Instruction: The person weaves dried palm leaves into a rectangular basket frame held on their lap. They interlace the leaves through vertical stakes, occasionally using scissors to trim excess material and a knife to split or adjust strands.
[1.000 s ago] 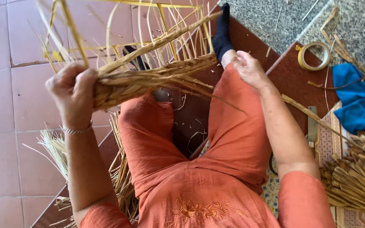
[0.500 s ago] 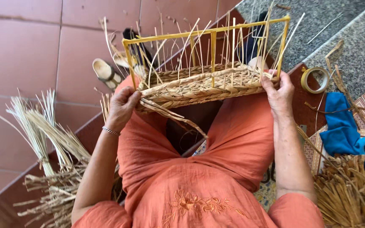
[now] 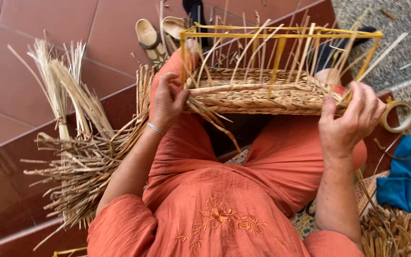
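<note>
A half-woven straw basket (image 3: 262, 95) on a yellow wire frame (image 3: 281, 34) rests across my knees, its upright straw stakes sticking up through the frame. My left hand (image 3: 166, 101) grips the basket's left end, where loose straw strands trail down. My right hand (image 3: 353, 119) holds the right end, fingers curled over the woven rim. I sit in orange clothes.
A heap of dried straw bundles (image 3: 77, 147) lies on the tiled floor at my left. Sandals (image 3: 151, 40) lie ahead of my knees. At the right are a roll of tape (image 3: 398, 116), a blue cloth (image 3: 403, 178) and more straw (image 3: 388, 231).
The basket has been turned from a tilted position to upright and level on my knees. Both hands have shifted to its two ends.
</note>
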Demonstrator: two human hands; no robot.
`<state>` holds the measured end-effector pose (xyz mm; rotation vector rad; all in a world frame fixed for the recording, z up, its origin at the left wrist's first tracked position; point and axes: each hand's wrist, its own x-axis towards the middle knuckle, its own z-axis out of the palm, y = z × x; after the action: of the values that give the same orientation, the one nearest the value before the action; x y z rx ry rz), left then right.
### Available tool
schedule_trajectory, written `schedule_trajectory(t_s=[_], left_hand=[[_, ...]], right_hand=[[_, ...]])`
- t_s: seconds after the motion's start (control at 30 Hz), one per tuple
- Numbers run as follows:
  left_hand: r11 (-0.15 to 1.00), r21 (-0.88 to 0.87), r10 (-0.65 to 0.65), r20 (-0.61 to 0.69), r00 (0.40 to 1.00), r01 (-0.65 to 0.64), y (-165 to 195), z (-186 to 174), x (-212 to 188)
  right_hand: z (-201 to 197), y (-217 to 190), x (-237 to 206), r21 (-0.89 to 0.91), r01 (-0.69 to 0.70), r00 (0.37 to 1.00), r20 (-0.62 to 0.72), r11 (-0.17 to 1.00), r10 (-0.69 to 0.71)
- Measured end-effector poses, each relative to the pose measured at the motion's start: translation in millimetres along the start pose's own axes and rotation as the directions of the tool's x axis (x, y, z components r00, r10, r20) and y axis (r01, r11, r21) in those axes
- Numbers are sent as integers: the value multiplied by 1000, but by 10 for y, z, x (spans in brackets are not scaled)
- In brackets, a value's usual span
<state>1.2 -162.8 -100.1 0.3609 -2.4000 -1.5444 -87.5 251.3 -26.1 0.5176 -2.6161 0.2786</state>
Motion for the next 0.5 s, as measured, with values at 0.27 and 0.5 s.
schedule_trajectory(t_s=[0.27,0.5], left_hand=[[835,417,254,285,924,-359,21,31,222],[964,84,213,311,926,-251,157,-46,171]], right_hand=[[514,-1400,450,197,509,849,44,838,-527],[423,-1497,600,364,343,859,251,866,-446]])
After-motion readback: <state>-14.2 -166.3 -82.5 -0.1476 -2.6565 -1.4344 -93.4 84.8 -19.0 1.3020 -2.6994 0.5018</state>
